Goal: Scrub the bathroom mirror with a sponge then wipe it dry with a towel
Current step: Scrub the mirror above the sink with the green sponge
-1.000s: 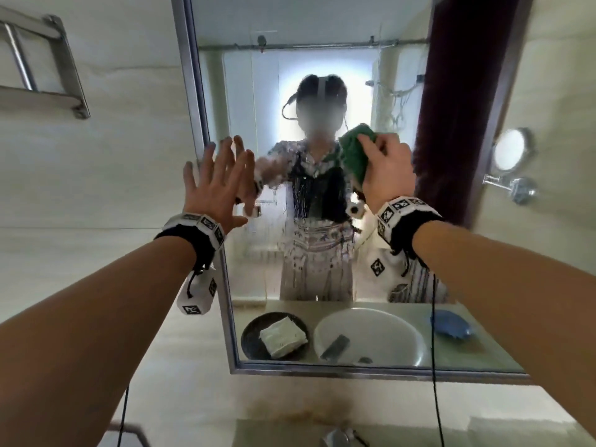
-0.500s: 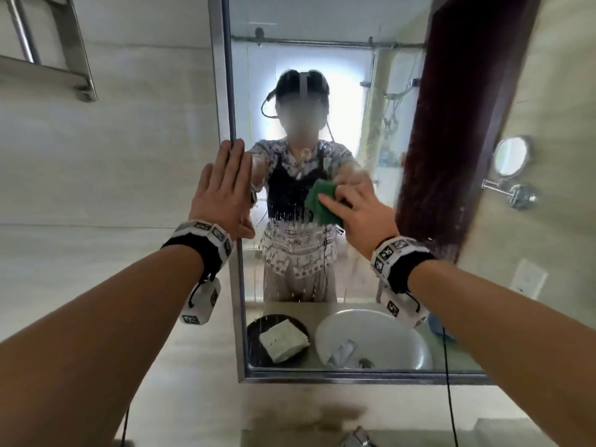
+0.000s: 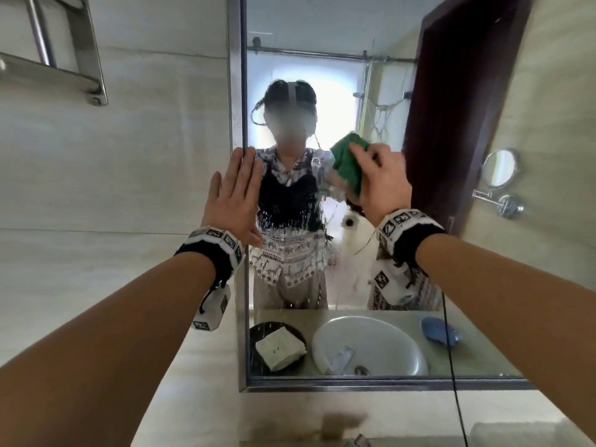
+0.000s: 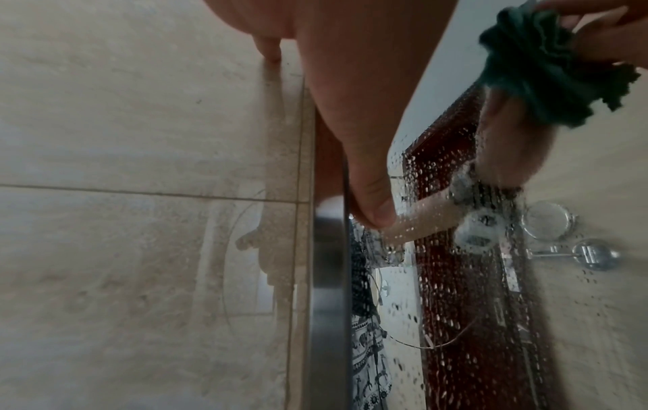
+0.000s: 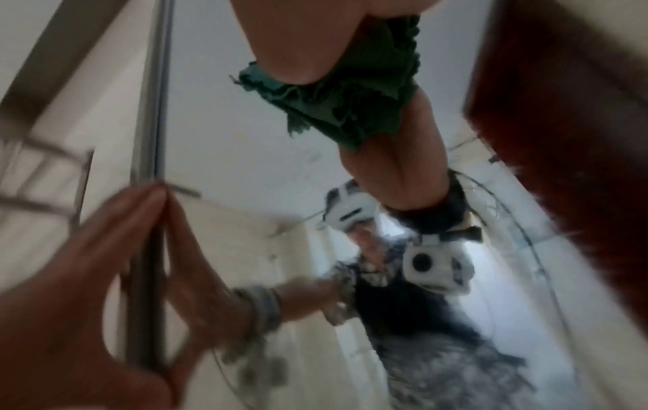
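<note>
The wall mirror (image 3: 371, 91) in its steel frame is wet, with drops and streaks across its middle. My right hand (image 3: 382, 183) grips a green sponge (image 3: 348, 162) and presses it on the glass at chest height, right of centre. My left hand (image 3: 235, 195) lies flat with straight fingers over the mirror's left frame edge, holding nothing. The left wrist view shows the thumb (image 4: 371, 199) on the frame beside the dripping mirror (image 4: 473, 305), with the sponge (image 4: 533, 69) at upper right. In the blurred right wrist view the sponge (image 5: 350, 102) sits under my fingers.
A steel towel rack (image 3: 64, 59) hangs on the tiled wall at upper left. A round shaving mirror (image 3: 500, 167) juts from the right wall. Reflected low in the glass are a white basin, a black dish with a white block and a blue cloth. A pale towel (image 3: 516, 433) lies bottom right.
My right hand swept the sponge down and left across the glass, then back up to the right. The left hand stayed on the frame edge, its fingers drawn together.
</note>
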The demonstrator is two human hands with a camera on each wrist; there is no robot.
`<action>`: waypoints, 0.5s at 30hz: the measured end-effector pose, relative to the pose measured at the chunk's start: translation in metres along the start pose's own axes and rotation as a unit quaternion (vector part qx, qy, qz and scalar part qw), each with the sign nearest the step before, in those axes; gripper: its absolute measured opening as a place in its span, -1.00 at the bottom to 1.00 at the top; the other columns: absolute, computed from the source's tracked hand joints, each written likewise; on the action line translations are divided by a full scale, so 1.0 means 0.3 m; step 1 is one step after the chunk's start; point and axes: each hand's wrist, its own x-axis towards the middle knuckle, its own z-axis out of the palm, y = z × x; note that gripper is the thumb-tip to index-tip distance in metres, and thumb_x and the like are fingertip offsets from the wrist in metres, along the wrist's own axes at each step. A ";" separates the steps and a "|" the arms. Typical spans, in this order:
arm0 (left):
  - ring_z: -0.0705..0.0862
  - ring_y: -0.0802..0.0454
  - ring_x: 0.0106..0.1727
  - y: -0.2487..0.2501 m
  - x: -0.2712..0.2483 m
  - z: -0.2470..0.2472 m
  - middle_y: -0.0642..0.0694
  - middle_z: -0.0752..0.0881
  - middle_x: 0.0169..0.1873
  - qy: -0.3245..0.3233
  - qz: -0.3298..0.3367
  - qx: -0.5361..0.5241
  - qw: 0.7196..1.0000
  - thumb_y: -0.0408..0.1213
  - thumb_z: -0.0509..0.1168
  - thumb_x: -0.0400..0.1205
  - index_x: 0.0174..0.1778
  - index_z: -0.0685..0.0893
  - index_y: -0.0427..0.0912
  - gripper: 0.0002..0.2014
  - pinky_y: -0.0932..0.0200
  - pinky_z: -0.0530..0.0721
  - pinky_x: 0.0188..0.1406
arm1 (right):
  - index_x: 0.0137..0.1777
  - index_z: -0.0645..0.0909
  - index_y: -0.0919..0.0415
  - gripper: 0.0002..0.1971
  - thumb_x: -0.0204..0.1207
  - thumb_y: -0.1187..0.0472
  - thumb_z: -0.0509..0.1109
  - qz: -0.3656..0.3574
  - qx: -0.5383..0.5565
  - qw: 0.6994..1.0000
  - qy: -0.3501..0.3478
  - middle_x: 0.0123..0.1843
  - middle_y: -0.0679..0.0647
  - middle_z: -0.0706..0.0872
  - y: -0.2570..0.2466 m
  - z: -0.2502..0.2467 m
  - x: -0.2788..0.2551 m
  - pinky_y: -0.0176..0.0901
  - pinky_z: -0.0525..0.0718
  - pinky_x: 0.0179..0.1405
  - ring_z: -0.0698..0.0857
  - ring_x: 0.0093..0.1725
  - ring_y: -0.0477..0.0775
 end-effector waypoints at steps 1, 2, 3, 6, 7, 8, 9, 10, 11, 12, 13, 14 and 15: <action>-0.36 -0.23 0.70 0.000 -0.001 0.001 -0.24 -0.36 0.70 0.004 0.001 -0.005 1.000 0.26 0.64 0.10 0.72 -0.28 -0.30 0.55 -0.38 0.14 0.63 | 0.54 0.47 -0.01 -0.44 0.53 0.19 0.44 0.036 0.014 0.999 0.030 0.32 0.13 0.53 -0.017 -0.002 0.029 -0.14 0.57 0.03 0.46 0.23 0.18; -0.36 -0.23 0.70 -0.001 -0.001 0.003 -0.23 -0.36 0.70 0.009 0.003 -0.011 1.000 0.21 0.65 0.13 0.72 -0.28 -0.29 0.52 -0.40 0.14 0.63 | 0.55 0.47 0.00 -0.49 0.58 0.19 0.34 0.064 0.026 0.996 0.052 0.32 0.14 0.52 -0.034 0.002 0.049 -0.17 0.51 0.02 0.45 0.22 0.17; -0.36 -0.22 0.71 -0.003 -0.001 0.006 -0.23 -0.35 0.70 0.011 0.003 -0.015 1.000 0.17 0.65 0.15 0.72 -0.27 -0.29 0.50 -0.40 0.14 0.63 | 0.55 0.46 0.00 -0.51 0.61 0.19 0.26 0.082 0.034 0.994 0.063 0.32 0.13 0.52 -0.056 0.007 0.058 -0.18 0.47 0.04 0.45 0.22 0.17; -0.36 -0.21 0.71 -0.006 0.001 0.013 -0.22 -0.35 0.70 0.011 0.004 -0.014 1.000 0.18 0.65 0.15 0.72 -0.26 -0.28 0.49 -0.40 0.13 0.62 | 0.53 0.50 0.02 -0.55 0.63 0.18 0.24 0.042 0.032 0.997 0.060 0.31 0.14 0.56 -0.113 0.053 0.031 -0.13 0.54 0.09 0.48 0.23 0.21; -0.36 -0.21 0.71 -0.006 0.002 0.015 -0.22 -0.35 0.70 0.013 0.002 -0.013 1.000 0.17 0.65 0.16 0.72 -0.26 -0.28 0.49 -0.41 0.13 0.62 | 0.51 0.53 0.01 -0.55 0.61 0.21 0.31 0.008 0.023 0.999 0.045 0.29 0.13 0.59 -0.125 0.073 0.011 -0.08 0.63 0.05 0.50 0.22 0.22; -0.36 -0.22 0.71 -0.006 0.002 0.016 -0.22 -0.35 0.70 0.014 0.001 -0.013 1.000 0.17 0.65 0.17 0.72 -0.26 -0.28 0.48 -0.41 0.13 0.62 | 0.48 0.56 -0.01 -0.54 0.58 0.24 0.38 -0.030 0.011 0.999 0.031 0.26 0.12 0.61 -0.132 0.091 -0.009 -0.02 0.71 -0.01 0.53 0.22 0.23; -0.36 -0.22 0.71 -0.007 0.003 0.015 -0.22 -0.35 0.70 0.012 0.001 -0.012 1.000 0.18 0.65 0.16 0.72 -0.27 -0.28 0.49 -0.41 0.13 0.62 | 0.44 0.60 -0.02 -0.53 0.53 0.27 0.44 -0.070 -0.001 0.997 0.019 0.24 0.11 0.64 -0.138 0.106 -0.034 0.02 0.75 -0.06 0.55 0.20 0.23; -0.35 -0.23 0.71 -0.007 0.003 0.013 -0.22 -0.35 0.70 0.010 0.003 -0.009 1.000 0.22 0.64 0.15 0.72 -0.27 -0.28 0.51 -0.41 0.13 0.62 | 0.39 0.65 -0.02 -0.52 0.47 0.29 0.48 -0.110 -0.011 0.994 0.012 0.20 0.11 0.66 -0.142 0.122 -0.060 0.05 0.76 -0.08 0.56 0.17 0.23; -0.34 -0.23 0.71 -0.008 0.002 0.011 -0.23 -0.34 0.70 0.009 0.003 -0.007 1.000 0.24 0.64 0.13 0.72 -0.27 -0.29 0.52 -0.41 0.14 0.62 | 0.35 0.68 0.00 -0.51 0.41 0.31 0.50 -0.146 -0.023 0.989 0.006 0.17 0.12 0.68 -0.150 0.135 -0.088 0.06 0.75 -0.09 0.56 0.14 0.21; -0.33 -0.24 0.71 -0.010 0.000 0.007 -0.23 -0.33 0.71 0.008 0.004 -0.006 1.000 0.26 0.64 0.12 0.72 -0.26 -0.29 0.53 -0.41 0.14 0.62 | 0.33 0.69 0.00 -0.50 0.38 0.31 0.50 -0.179 -0.034 0.983 -0.006 0.15 0.12 0.68 -0.161 0.159 -0.113 0.06 0.74 -0.08 0.54 0.11 0.19; -0.32 -0.24 0.72 -0.011 -0.004 0.005 -0.23 -0.31 0.71 0.007 0.006 -0.008 1.000 0.27 0.64 0.12 0.72 -0.25 -0.28 0.52 -0.41 0.14 0.62 | 0.33 0.69 0.00 -0.51 0.38 0.31 0.49 -0.199 -0.038 0.979 -0.028 0.16 0.11 0.66 -0.172 0.183 -0.146 0.07 0.72 -0.04 0.52 0.10 0.17; -0.30 -0.24 0.72 -0.014 -0.009 0.006 -0.23 -0.30 0.71 0.007 0.008 -0.011 1.000 0.26 0.64 0.14 0.73 -0.24 -0.28 0.51 -0.40 0.14 0.63 | 0.33 0.69 -0.01 -0.53 0.40 0.30 0.48 -0.211 -0.031 0.975 -0.056 0.18 0.09 0.62 -0.180 0.215 -0.175 0.08 0.67 0.05 0.50 0.09 0.15; -0.29 -0.24 0.72 -0.016 -0.016 0.009 -0.22 -0.29 0.72 0.010 0.011 -0.014 1.000 0.25 0.64 0.16 0.73 -0.24 -0.27 0.49 -0.39 0.14 0.63 | 0.32 0.69 -0.02 -0.56 0.44 0.27 0.47 -0.220 -0.019 0.972 -0.080 0.21 0.06 0.57 -0.188 0.243 -0.204 0.08 0.61 0.15 0.49 0.11 0.14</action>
